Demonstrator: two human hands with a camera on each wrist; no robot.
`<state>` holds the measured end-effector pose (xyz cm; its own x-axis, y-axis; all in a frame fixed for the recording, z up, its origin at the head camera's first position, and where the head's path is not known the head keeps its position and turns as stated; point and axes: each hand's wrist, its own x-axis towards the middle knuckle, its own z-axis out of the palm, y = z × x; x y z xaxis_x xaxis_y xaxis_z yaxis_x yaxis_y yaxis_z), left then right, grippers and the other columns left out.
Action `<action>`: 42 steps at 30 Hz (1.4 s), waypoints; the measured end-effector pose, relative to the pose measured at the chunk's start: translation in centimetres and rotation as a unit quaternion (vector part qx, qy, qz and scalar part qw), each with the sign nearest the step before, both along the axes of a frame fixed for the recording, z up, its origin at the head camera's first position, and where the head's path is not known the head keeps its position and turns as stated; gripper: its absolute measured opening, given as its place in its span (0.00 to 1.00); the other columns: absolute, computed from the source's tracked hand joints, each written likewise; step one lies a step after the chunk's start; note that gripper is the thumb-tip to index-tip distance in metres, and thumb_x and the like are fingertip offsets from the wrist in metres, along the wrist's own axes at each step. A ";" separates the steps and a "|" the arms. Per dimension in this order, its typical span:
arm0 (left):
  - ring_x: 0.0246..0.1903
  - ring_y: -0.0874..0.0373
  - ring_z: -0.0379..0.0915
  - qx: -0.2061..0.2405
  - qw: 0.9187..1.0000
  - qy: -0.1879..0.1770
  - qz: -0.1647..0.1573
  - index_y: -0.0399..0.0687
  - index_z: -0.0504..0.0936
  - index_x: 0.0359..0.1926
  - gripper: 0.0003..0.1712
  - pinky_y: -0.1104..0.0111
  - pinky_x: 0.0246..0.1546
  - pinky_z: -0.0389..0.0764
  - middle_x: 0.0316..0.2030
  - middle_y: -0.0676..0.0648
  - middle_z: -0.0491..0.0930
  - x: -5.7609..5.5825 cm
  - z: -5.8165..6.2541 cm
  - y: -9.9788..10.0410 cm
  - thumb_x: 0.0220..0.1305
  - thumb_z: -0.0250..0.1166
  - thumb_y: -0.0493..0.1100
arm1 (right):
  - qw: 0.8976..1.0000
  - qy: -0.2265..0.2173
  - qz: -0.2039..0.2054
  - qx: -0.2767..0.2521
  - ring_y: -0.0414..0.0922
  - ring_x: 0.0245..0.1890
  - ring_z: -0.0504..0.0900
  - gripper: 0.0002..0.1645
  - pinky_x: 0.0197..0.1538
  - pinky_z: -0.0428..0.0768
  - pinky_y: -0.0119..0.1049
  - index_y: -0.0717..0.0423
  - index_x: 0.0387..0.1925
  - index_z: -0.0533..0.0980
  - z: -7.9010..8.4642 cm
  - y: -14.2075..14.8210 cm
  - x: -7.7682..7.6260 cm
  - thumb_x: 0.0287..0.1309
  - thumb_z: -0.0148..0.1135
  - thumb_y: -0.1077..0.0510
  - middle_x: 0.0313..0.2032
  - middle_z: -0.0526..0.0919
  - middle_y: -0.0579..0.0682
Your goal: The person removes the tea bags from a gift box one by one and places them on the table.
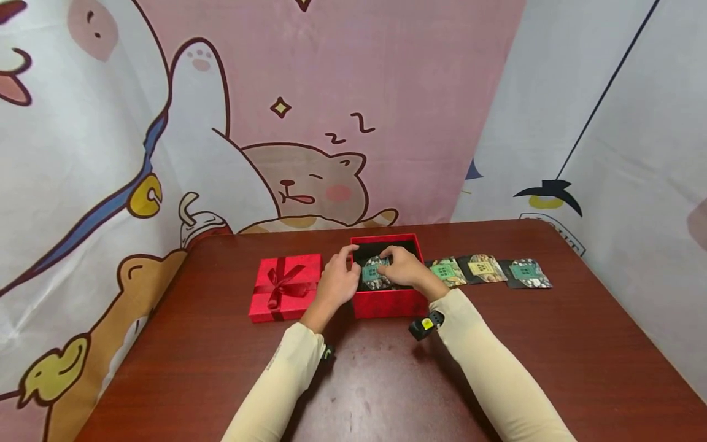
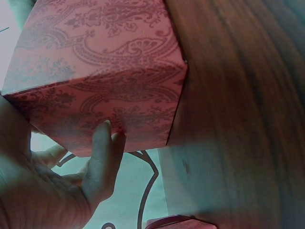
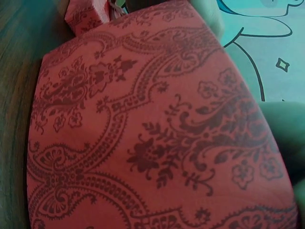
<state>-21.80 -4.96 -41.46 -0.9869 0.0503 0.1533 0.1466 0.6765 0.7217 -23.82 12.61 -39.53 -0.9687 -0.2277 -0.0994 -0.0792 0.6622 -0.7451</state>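
Note:
An open red gift box (image 1: pixel 389 304) with a dark inside stands on the table, its patterned red walls filling much of both wrist views. My left hand (image 1: pixel 338 279) holds the box's left wall, its thumb over the rim and fingers outside; in the left wrist view fingertips (image 2: pixel 106 131) lie against that wall. My right hand (image 1: pixel 405 267) reaches over the box from the right. Its thumb and index finger pinch a printed packet (image 1: pixel 372 277) with a green label, inside the box. The box hides most of the right hand in the right wrist view.
Left of the box lies its red lid (image 1: pixel 287 285) with a dark red ribbon bow. To the right, a packet with a light green label (image 1: pixel 448 272), one with a yellow label (image 1: pixel 485 268) and one with a teal label (image 1: pixel 529 273) lie in a row. A cartoon-printed cloth backs the table.

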 end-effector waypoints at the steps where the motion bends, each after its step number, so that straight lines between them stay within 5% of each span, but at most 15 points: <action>1: 0.55 0.42 0.74 0.000 1.000 0.000 0.000 0.57 0.72 0.66 0.25 0.47 0.54 0.72 0.55 0.41 0.77 0.0 0.0 0.0 0.68 0.53 0.45 | 1.000 0.000 0.006 -0.004 0.50 0.36 0.75 0.25 0.43 0.73 0.41 0.66 0.57 0.73 0.0 0.0 0.0 0.59 0.61 0.60 0.47 0.79 0.59; 12: 0.55 0.43 0.73 0.007 1.000 -0.007 -0.002 0.58 0.71 0.67 0.25 0.46 0.55 0.71 0.56 0.43 0.77 0.1 -0.2 0.0 0.69 0.53 0.45 | 0.999 0.016 0.031 -0.009 0.43 0.17 0.76 0.23 0.24 0.76 0.34 0.65 0.53 0.76 0.3 -0.6 -0.4 0.54 0.63 0.65 0.25 0.75 0.53; 22: 0.56 0.44 0.72 0.006 1.000 -0.014 -0.002 0.59 0.71 0.67 0.26 0.47 0.55 0.71 0.56 0.43 0.76 0.1 0.0 0.1 0.69 0.53 0.45 | 0.998 0.045 0.037 0.006 0.41 0.17 0.73 0.24 0.24 0.73 0.34 0.64 0.55 0.76 1.1 0.0 -0.1 0.54 0.64 0.66 0.28 0.78 0.53; 29: 0.56 0.43 0.73 0.008 1.000 -0.005 -0.004 0.58 0.71 0.67 0.25 0.46 0.54 0.72 0.56 0.42 0.77 0.1 0.0 0.0 0.70 0.54 0.43 | 0.997 0.056 0.038 -0.032 0.55 0.20 0.83 0.24 0.27 0.81 0.37 0.66 0.56 0.75 3.0 1.7 0.8 0.56 0.63 0.67 0.28 0.82 0.56; 33: 0.56 0.43 0.72 0.011 1.000 -0.003 -0.003 0.58 0.71 0.67 0.25 0.46 0.54 0.72 0.57 0.43 0.76 0.0 -0.1 -0.1 0.70 0.54 0.43 | 0.997 0.043 0.032 -0.048 0.48 0.17 0.80 0.25 0.29 0.82 0.42 0.65 0.59 0.73 3.8 2.8 1.3 0.59 0.63 0.65 0.30 0.80 0.56; 42: 0.56 0.43 0.72 0.011 1.000 -0.002 -0.011 0.58 0.71 0.67 0.26 0.46 0.54 0.72 0.57 0.43 0.76 -0.1 -0.1 -0.2 0.70 0.53 0.44 | 0.996 0.036 0.031 -0.073 0.50 0.21 0.79 0.27 0.30 0.82 0.42 0.66 0.62 0.70 4.2 5.5 2.1 0.61 0.62 0.66 0.32 0.79 0.59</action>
<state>-21.87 -5.19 -41.58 -0.9863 0.0692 0.1497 0.1580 0.6569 0.7373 -21.72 18.12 -35.33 -0.9554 -0.2951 0.0077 -0.1730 0.5388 -0.8245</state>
